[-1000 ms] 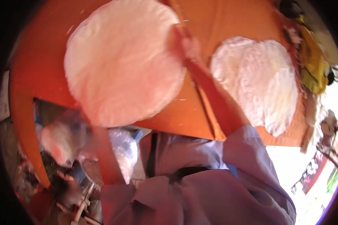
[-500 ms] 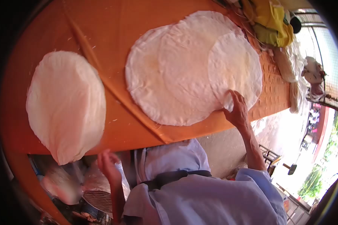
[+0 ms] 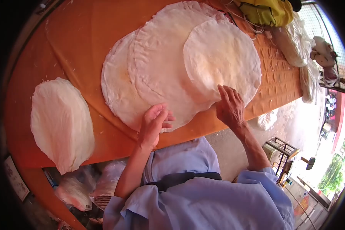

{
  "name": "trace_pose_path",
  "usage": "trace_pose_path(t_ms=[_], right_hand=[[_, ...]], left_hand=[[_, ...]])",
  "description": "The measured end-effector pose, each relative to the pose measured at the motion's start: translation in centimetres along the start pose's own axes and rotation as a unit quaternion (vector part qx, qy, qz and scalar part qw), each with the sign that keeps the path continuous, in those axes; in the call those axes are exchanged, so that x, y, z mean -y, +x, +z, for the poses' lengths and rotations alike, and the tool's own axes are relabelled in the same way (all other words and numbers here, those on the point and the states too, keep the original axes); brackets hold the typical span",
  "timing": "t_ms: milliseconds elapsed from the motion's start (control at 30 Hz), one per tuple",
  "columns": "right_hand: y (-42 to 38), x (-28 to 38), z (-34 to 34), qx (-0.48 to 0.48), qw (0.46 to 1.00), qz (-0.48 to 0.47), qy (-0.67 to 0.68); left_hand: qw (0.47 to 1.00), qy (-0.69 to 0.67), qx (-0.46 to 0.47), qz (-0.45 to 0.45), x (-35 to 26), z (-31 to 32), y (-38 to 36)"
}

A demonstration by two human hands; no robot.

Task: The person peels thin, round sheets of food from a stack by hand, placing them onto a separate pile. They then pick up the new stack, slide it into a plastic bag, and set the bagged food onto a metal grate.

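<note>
Thin, round, pale dough sheets lie overlapped on the orange-covered table [image 3: 115, 19]. A smaller round dough sheet [image 3: 224, 53] rests uppermost at the right, over a larger dough sheet [image 3: 161, 50]. My right hand [image 3: 232, 107] is at the small sheet's near edge, fingers bent and closed on it; the thumb is hidden. Over the near edge of the larger sheets is my left hand [image 3: 154, 124], its fingers loosely curled and apart, with nothing in it. At the left, a folded pale sheet [image 3: 61, 122] lies partly over the table's near edge.
Plastic bags [image 3: 293, 42] and a yellow-green cloth [image 3: 266, 11] sit at the table's far right. White cords [image 3: 253, 25] lie near the stack. More plastic-wrapped bundles [image 3: 78, 188] are under the table at left. A metal-framed rack [image 3: 281, 149] stands right of me.
My left hand has risen from below the table edge to the stack. The small top sheet now covers more of the sheets to its left, with my right hand still at its edge. The view has shifted.
</note>
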State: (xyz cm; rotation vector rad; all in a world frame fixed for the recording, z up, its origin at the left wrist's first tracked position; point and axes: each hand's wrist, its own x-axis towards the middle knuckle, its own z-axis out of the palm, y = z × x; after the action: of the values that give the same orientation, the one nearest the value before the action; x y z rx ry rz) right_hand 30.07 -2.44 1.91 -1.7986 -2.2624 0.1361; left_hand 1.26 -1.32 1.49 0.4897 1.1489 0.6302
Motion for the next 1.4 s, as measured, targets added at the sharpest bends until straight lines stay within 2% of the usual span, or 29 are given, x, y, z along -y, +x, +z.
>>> trace_pose_path(t_ms=[133,167,267,300,367,400,433,467,533,567,600,667,767,800,933,967,1000,1033,1100,1133,1300,1400], right_hand=[[0.5,1.1,0.6,-0.002,1.0,-0.004,-0.022],[0.8,1.2,0.5,-0.03,0.999,-0.013,-0.014],[0.8,-3.4,1.0,-0.01,0.998,-0.055,0.034],[2.2,-3.4,-1.5,-0.042,0.995,-0.038,0.088],[4.6,-4.9,-5.7,-0.055,0.994,-0.044,0.082],[5.5,-5.3,-7.8,-0.084,0.991,0.017,0.106],[6.9,-5.9,-9.6,-0.161,0.986,-0.034,0.029],[7.5,-4.4,-11.2,-0.179,0.981,0.071,0.027],[7.1,-2.5,-11.2,-0.117,0.989,0.052,0.073],[6.5,-2.4,-9.8,-0.061,0.996,-0.07,0.018],[6.2,-1.5,-8.1,-0.05,0.993,-0.1,0.037],[4.5,-2.6,-4.1,0.052,0.996,-0.071,0.007],[4.8,-5.5,-2.8,0.058,0.994,-0.058,0.071],[6.6,-4.8,-5.0,0.038,0.994,-0.062,0.084],[11.5,0.1,-13.0,-0.154,0.986,-0.053,-0.02],[11.5,1.1,-12.7,-0.174,0.979,-0.109,0.014],[10.8,2.4,-11.1,-0.146,0.983,-0.114,0.018],[10.4,3.8,-8.9,-0.073,0.992,-0.107,0.011],[9.3,4.4,-1.9,0.005,0.99,-0.095,0.104],[8.3,4.2,0.8,0.057,0.986,-0.06,0.144],[9.1,4.9,1.7,0.071,0.988,-0.058,0.126],[8.8,6.1,2.0,0.047,0.978,-0.104,0.176]], left_hand=[[0.996,-0.087,0.003,-0.03,0.3,1.2,0.8],[0.995,-0.092,-0.001,-0.031,0.3,1.3,1.0],[0.991,-0.123,-0.007,-0.053,0.1,1.9,1.2],[0.988,-0.137,-0.006,-0.064,0.1,2.3,1.2],[0.985,-0.156,-0.006,-0.068,0.6,2.8,1.3],[0.984,-0.167,-0.007,-0.066,0.8,3.0,1.6],[0.984,-0.169,-0.005,-0.059,1.0,3.1,1.8],[0.984,-0.17,-0.002,-0.054,1.2,3.3,2.0],[0.982,-0.178,0.01,-0.06,1.2,3.9,2.2],[0.98,-0.183,0.017,-0.073,1.2,4.2,2.2],[0.978,-0.19,0.022,-0.088,1.2,4.4,2.1],[0.98,-0.187,0.004,-0.072,1.5,4.5,2.5],[0.988,-0.138,-0.047,-0.043,1.1,5.1,2.1],[0.991,-0.115,-0.067,-0.032,1.0,5.3,1.9],[0.989,-0.112,-0.099,-0.018,0.8,5.9,2.6],[0.988,-0.111,-0.102,-0.024,0.5,6.2,2.7],[0.988,-0.111,-0.105,-0.027,0.2,6.4,2.8],[0.988,-0.114,-0.099,-0.011,0.2,6.4,3.1],[0.988,-0.122,-0.092,0.018,0.8,5.9,3.4],[0.99,-0.119,-0.077,0.015,0.6,5.7,3.4],[0.99,-0.138,-0.037,-0.02,-0.2,5.2,3.4],[0.99,-0.139,-0.021,-0.024,-0.4,4.7,3.5]])
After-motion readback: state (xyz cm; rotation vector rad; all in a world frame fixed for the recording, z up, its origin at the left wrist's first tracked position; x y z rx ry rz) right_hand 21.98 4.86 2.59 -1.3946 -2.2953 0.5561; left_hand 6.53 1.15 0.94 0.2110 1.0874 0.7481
